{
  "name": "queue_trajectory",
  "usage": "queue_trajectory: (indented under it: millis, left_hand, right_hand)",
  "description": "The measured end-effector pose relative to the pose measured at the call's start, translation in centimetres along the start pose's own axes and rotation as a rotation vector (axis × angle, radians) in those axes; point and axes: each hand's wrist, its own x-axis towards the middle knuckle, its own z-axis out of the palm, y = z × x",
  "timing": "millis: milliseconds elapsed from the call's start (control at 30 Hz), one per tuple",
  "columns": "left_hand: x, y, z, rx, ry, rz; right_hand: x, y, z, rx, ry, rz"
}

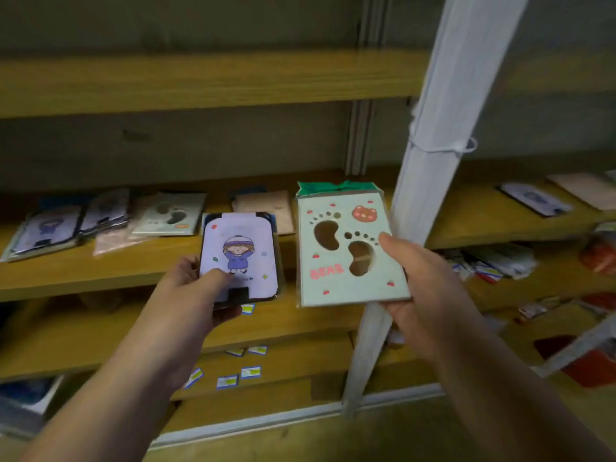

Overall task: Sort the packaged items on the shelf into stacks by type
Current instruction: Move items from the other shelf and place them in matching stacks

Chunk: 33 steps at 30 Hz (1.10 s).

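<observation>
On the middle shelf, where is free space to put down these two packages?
Bare wood lies along the shelf's front edge, before the footprint package and the beige packet. The far left is crowded with overlapping purple packages.

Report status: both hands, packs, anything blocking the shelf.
Left hand grips lilac cartoon-girl pack. Right hand grips pale green footprint BEAR pack. White shelf post stands just behind right hand.

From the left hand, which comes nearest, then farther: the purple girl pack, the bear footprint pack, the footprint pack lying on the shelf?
1. Purple girl pack, gripped in the left hand.
2. Footprint pack on the shelf, up behind it.
3. Bear footprint pack, across in the right hand.
</observation>
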Motion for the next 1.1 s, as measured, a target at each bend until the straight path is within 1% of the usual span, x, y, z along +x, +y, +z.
queue_trajectory:
  millis: [100, 167, 233, 333, 433, 467, 533, 567, 633, 700, 767, 800, 900, 1033, 1100]
  left_hand:
    - [-3.6, -1.0, 4.4, 0.016, -0.017, 0.024]
    - [-5.6, -1.3, 7.2, 0.01, -0.04, 0.026]
    - [-7.2, -1.3, 10.0, 0.015, -0.085, 0.021]
    - [-8.6, -1.2, 14.7, 0.047, -0.173, 0.022]
    - [-8.7, -1.7, 19.3, 0.082, -0.236, 0.017]
    - [-8.6, -2.0, 20.8, 0.092, -0.255, 0.005]
    - [-8.2, -2.7, 23.6, 0.1, -0.295, -0.019]
    - [-7.8, -3.0, 24.9, 0.1, -0.315, -0.03]
    - [-6.9, -3.8, 27.7, 0.104, -0.357, -0.054]
    - [-5.9, -4.4, 30.6, 0.113, -0.393, -0.069]
    - [-4.7, -4.9, 33.5, 0.097, -0.419, -0.075]
    - [-4.0, -5.1, 35.0, 0.087, -0.428, -0.078]
    - [-1.7, -5.5, 39.4, 0.091, -0.458, -0.084]
    - [1.5, -6.1, 45.4, 0.07, -0.469, -0.128]
    - [3.0, -6.3, 48.2, 0.058, -0.477, -0.164]
  right_hand:
    - [-2.8, -1.3, -4.5, -0.009, -0.088, 0.03]
    - [-4.3, -2.4, -7.1, -0.011, -0.097, 0.038]
    - [-5.3, -3.5, -10.1, 0.025, -0.065, 0.023]
    - [-6.0, -5.1, -15.2, 0.073, 0.034, -0.031]
    - [-5.7, -5.7, -20.3, 0.175, 0.066, 0.036]
    - [-5.5, -5.8, -21.9, 0.169, 0.074, 0.036]
    - [-5.3, -5.7, -24.7, 0.132, 0.077, -0.037]
    - [-5.3, -5.8, -26.0, 0.15, 0.094, -0.082]
    - [-4.7, -6.0, -28.4, 0.182, 0.105, -0.115]
    - [-3.7, -6.6, -30.7, 0.314, 0.099, -0.073]
    - [-2.6, -7.3, -33.1, 0.402, 0.138, -0.062]
    - [-2.0, -7.7, -34.3, 0.387, 0.168, -0.067]
    - [-0.1, -9.3, -37.6, 0.208, 0.253, -0.081]
    - [3.7, -12.3, -42.1, 0.193, 0.311, -0.028]
    - [5.6, -13.7, -43.7, 0.218, 0.33, -0.044]
